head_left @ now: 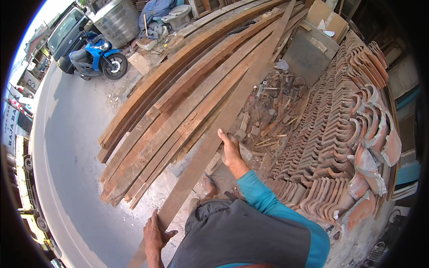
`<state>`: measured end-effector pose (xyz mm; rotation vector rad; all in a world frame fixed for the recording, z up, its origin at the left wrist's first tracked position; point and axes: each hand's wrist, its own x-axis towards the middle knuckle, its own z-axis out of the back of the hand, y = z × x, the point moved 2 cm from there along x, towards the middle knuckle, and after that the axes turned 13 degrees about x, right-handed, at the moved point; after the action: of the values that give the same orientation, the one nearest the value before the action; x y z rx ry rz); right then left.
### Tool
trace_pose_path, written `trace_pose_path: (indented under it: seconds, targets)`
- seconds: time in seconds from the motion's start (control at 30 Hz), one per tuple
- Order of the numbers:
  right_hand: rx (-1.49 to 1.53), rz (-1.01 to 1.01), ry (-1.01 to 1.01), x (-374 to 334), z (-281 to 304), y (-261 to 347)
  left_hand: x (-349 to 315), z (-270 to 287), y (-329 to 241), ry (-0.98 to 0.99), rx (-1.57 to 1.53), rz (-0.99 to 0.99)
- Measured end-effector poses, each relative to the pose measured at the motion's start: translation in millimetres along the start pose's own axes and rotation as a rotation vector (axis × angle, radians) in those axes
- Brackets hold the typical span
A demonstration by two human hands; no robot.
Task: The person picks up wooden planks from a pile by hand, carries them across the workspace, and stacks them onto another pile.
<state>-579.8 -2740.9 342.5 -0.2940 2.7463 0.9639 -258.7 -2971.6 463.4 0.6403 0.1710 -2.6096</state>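
A long, flat brown wooden plank [191, 174] slants across the middle, running from the far top right down past my left side. My right hand [231, 152] grips its right edge about midway, with the thumb on top and the fingers hidden beneath. Lower down, near the bottom of the view, my left hand [156, 234] is closed around the same plank, fingers over one edge and thumb toward the other. Just left of the plank lies a pile of long wooden beams [178, 96], their near ends uneven.
Stacked clay roof tiles [319, 147] fill the right side. Wood scraps and rubble [277, 105] lie between them and the plank, below a grey board [310, 49]. A blue scooter [96, 56] is parked at far left near a metal tank [116, 22], beside the road [67, 134].
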Motion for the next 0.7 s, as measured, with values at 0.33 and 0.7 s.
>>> trace_pose_path:
  seconds: [0.33, 0.7]
  targets:
    - [0.000, 0.042, 0.061, 72, 5, 29, 59, 7, -21, -0.338, -0.004, -0.084]
    - [-0.564, 0.051, -0.086, 49, 31, 67, 155, 70, -46, -0.608, 0.093, -0.129]
